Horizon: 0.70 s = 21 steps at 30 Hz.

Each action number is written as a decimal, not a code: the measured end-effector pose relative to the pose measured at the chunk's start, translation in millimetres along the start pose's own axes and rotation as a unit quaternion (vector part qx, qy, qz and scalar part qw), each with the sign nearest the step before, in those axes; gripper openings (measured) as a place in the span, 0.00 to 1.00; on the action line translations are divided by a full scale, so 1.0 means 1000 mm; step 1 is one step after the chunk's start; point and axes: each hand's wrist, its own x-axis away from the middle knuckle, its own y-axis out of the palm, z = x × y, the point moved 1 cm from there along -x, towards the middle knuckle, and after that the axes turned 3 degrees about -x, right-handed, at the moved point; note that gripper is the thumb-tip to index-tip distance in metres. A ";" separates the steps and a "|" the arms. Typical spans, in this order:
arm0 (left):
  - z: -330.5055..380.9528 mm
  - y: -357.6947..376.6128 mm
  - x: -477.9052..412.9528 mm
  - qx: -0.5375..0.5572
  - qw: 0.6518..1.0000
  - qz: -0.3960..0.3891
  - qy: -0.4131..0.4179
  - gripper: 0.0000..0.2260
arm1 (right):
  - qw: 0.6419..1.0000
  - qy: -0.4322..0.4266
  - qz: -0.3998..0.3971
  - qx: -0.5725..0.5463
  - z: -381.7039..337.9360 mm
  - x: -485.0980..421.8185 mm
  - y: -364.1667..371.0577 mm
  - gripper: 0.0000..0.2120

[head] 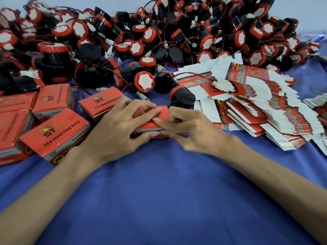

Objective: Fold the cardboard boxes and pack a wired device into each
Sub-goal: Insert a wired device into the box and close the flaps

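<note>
A small red cardboard box [160,112] sits on the blue cloth at the centre, between both hands. My left hand [122,126] grips it from the left, fingers curled over its top and thumb along its near side. My right hand [187,126] pinches the box's right end, fingertips on its flap. What is inside the box is hidden. A large heap of black-and-red wired devices [141,32] fills the far side. One loose device [182,97] lies just beyond the box.
Several closed red boxes [53,135] lie at the left. A fanned stack of flat unfolded box blanks [265,106] lies at the right. The blue cloth [159,200] covers the table in front of me.
</note>
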 end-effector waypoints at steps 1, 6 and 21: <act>0.001 -0.002 0.000 -0.027 1.000 0.001 -0.003 0.22 | 1.000 0.002 -0.002 -0.009 0.000 0.000 0.000 0.10; 0.006 -0.011 0.001 -0.143 0.989 0.030 -0.034 0.17 | 0.989 0.046 0.049 0.133 0.008 0.007 -0.008 0.14; -0.009 -0.011 0.009 -0.262 0.954 0.083 -0.122 0.09 | 0.815 0.441 -0.028 0.375 0.058 0.019 -0.042 0.28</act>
